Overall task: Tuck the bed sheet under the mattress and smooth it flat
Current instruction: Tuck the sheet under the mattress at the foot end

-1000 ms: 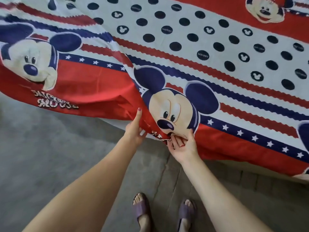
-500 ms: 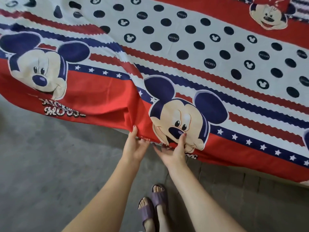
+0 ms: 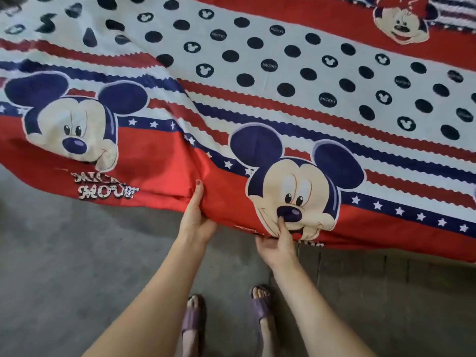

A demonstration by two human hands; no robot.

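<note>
Since half a second before, our hands had slid rightwards along the sheet's (image 3: 159, 161) edge, and our feet had come apart on the floor (image 3: 64, 253).

At far left, the sheet ran out past the picture edge, its red border hanging over the bed's side just above the grey floor. One printed mouse face (image 3: 74, 132) sat there, with lettering below it that was crumpled and only half readable. A fold rose from the border up towards the dotted white band, so the cloth was not yet flat.

Our left hand (image 3: 197, 220) held the red border at that fold: the thumb lay straight up on top of the cloth, while the other fingers went under the edge and were hidden, so we gripped the sheet between thumb and fingers. Whether any mattress lay under it we could not tell; the sheet covered everything.

Below, our feet stood in purple slippers (image 3: 260, 305), the left one partly behind our arm.

Our right hand (image 3: 279, 244) pinched the edge too, one fingertip pressed on the nose of the second mouse face (image 3: 296, 191), the remaining fingers curled beneath, mostly out of sight.

Farther right, the sheet continued off frame; a third face (image 3: 401, 21) was cut by the top edge.
</note>
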